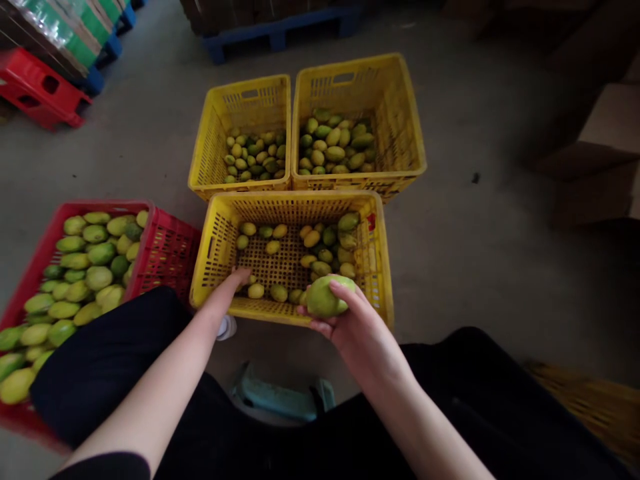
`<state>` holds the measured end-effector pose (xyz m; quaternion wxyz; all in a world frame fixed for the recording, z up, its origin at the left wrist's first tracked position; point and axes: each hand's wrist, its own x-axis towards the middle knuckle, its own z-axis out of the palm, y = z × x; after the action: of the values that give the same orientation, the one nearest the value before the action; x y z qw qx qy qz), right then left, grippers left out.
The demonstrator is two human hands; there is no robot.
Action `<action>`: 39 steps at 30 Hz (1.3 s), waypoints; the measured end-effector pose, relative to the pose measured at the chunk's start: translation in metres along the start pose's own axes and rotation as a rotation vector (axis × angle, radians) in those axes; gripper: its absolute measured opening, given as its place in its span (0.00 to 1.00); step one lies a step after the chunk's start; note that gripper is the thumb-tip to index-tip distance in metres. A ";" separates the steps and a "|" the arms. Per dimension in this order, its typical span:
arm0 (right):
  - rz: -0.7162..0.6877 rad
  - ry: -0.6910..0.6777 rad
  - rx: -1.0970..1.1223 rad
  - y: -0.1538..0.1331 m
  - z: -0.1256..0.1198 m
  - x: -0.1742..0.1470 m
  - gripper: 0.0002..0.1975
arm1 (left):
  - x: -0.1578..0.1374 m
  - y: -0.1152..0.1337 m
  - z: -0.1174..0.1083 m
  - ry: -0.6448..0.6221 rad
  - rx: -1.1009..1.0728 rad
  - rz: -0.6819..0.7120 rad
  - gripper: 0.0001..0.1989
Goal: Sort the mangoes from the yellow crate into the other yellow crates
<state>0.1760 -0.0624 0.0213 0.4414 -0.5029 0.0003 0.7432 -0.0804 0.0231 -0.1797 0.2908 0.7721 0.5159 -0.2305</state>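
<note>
My right hand (345,313) is wrapped round a large green lemon (325,296), raised over the near wall of the front yellow crate (300,317). Inside the left part of that crate, my left hand (240,277) reaches down beside a small yellowish lemon (252,280). Its fingers are mostly hidden, and whether they grip anything cannot be made out. Several yellow and green lemons lie loose on the crate's slotted floor. A denser group (325,253) fills its right side.
Behind stand two more yellow crates, left (197,150) and right (415,127), partly filled with lemons. A red crate (167,247) heaped with larger green lemons is at my left. A red stool (40,87), blue pallets (280,30) and cardboard boxes (600,153) stand farther off.
</note>
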 end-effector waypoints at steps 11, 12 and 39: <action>-0.175 -0.148 -0.137 -0.006 0.023 -0.016 0.15 | -0.065 0.052 -0.175 0.442 -0.731 0.380 0.20; -0.253 -0.143 -0.184 -0.006 0.025 -0.017 0.17 | -0.089 0.062 -0.191 0.476 -0.784 0.490 0.22; -0.891 -0.240 -0.620 -0.004 0.051 -0.009 0.23 | -0.162 0.103 -0.133 0.828 -1.295 0.531 0.25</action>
<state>0.1411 -0.0432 0.0552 0.5412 -0.4724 -0.4815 0.5020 -0.0357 -0.0232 0.0445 0.5102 0.5701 0.4125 0.4945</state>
